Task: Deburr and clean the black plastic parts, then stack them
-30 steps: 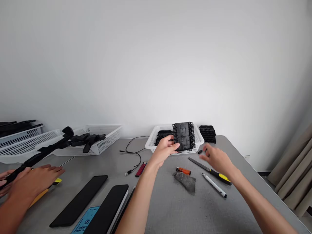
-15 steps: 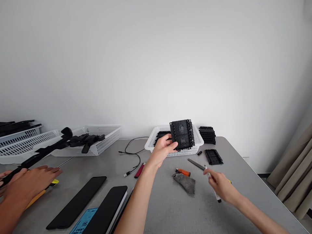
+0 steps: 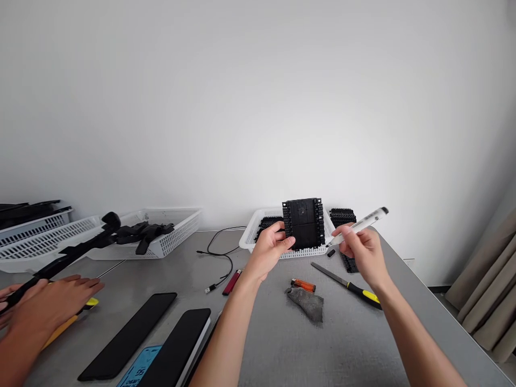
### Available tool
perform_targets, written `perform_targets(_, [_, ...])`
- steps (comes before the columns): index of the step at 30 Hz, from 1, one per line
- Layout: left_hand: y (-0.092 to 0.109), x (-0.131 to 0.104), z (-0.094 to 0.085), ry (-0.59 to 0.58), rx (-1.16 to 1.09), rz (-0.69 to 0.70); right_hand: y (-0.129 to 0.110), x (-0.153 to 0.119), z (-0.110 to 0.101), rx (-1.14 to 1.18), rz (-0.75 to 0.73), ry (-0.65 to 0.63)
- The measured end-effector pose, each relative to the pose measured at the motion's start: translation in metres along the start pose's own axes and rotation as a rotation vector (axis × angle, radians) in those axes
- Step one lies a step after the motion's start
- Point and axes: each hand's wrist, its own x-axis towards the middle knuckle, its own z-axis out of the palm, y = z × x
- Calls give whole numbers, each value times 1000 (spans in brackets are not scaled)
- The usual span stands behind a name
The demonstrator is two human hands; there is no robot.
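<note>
Head view: left fingers (image 3: 287, 244) grip the black part (image 3: 303, 223); right fingers (image 3: 345, 232) hold the white marker (image 3: 365, 223).

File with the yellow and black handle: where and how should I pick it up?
Probably best by the handle, from the near right and above, with fingers closing across its long sides. It looks thicker than the narrow blade, which points away, and nothing lies on it. The right hand would first need to free itself of the marker.
</note>
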Motion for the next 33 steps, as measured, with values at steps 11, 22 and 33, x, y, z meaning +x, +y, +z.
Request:
perform_targets(11, [9,-9,6,-45,-13,50,11,-3,25,-274,-34,-93])
perform_targets(22, [9,-10,8,-61,-3,66,6,-4,26,-427,-72,-63])
perform_targets(33, [8,-11,12,-23,-6,42,1,-4,23,-442,-45,-102])
